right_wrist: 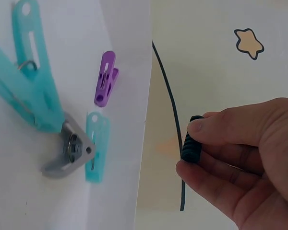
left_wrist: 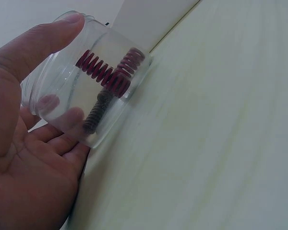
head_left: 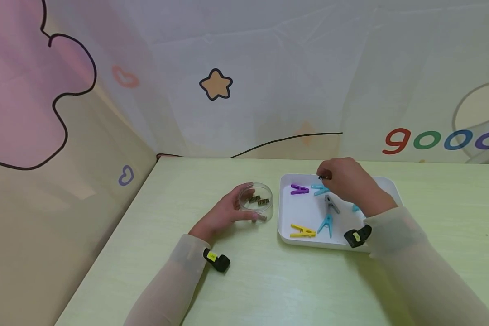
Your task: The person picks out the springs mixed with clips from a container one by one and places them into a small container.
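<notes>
My left hand [head_left: 228,212] grips a clear jar [head_left: 267,209] standing on the table, thumb on the near side and fingers round the far side. Several coil springs lie in the jar: in the left wrist view, two are red springs [left_wrist: 97,68] and a dark spring [left_wrist: 97,117] lies below them. Over the far edge of a white tray [head_left: 295,210], my right hand [head_left: 350,181] pinches a short dark coil spring [right_wrist: 192,141] between thumb and fingertips. Beneath and beside that hand, plastic clothespins lie in the tray.
In the tray are a purple clothespin [head_left: 299,189], a yellow clothespin [head_left: 303,231], a grey clothespin [head_left: 331,203] and several blue ones, including a blue clothespin [head_left: 326,224] near the front. A printed cloth backdrop [head_left: 269,90] rises behind the pale table [head_left: 269,285].
</notes>
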Motion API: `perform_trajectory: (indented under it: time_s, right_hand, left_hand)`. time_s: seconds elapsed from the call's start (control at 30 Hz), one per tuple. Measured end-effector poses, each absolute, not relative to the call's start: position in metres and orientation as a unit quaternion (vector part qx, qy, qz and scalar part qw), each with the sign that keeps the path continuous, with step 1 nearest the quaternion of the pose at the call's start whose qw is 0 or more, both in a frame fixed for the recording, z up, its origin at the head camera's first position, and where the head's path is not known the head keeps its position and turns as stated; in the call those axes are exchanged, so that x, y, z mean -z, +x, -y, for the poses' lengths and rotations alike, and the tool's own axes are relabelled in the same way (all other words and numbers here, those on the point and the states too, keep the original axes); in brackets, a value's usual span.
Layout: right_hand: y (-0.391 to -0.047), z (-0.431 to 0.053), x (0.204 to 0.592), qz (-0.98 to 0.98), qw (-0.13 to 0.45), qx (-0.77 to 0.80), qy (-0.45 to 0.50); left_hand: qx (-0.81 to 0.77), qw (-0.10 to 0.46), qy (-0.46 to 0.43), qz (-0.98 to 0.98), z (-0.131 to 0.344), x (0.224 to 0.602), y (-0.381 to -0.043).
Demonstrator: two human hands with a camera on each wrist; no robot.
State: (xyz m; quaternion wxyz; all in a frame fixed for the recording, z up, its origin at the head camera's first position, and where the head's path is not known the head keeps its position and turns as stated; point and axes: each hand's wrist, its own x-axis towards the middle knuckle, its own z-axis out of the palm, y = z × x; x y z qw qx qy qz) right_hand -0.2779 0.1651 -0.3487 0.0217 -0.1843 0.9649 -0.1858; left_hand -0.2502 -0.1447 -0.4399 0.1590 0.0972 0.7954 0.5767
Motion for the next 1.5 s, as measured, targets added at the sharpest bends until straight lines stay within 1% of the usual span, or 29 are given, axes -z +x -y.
perform_trajectory:
  time_s: [0.47,0.63,1.2,1.5]
  right_hand:
    - [-0.269,-0.148,0.346,-0.954,0.003,0.195,-0.225]
    - [-0.266,-0.142,0.346,-0.953,0.002,0.197,-0.231]
    - [-0.261,-0.124,0.353,-0.939,-0.032,0.219,-0.264]
    - [-0.255,-0.116,0.352,-0.935,-0.037,0.228,-0.27]
  left_hand:
    - [-0.572,0.145,0.103,-0.801,0.145,0.441,-0.251]
    - [-0.572,0.146,0.101,-0.801,0.145,0.441,-0.251]
    - [-0.562,0.148,0.104,-0.807,0.146,0.442,-0.251]
    - [-0.567,0.146,0.11,-0.803,0.147,0.443,-0.252]
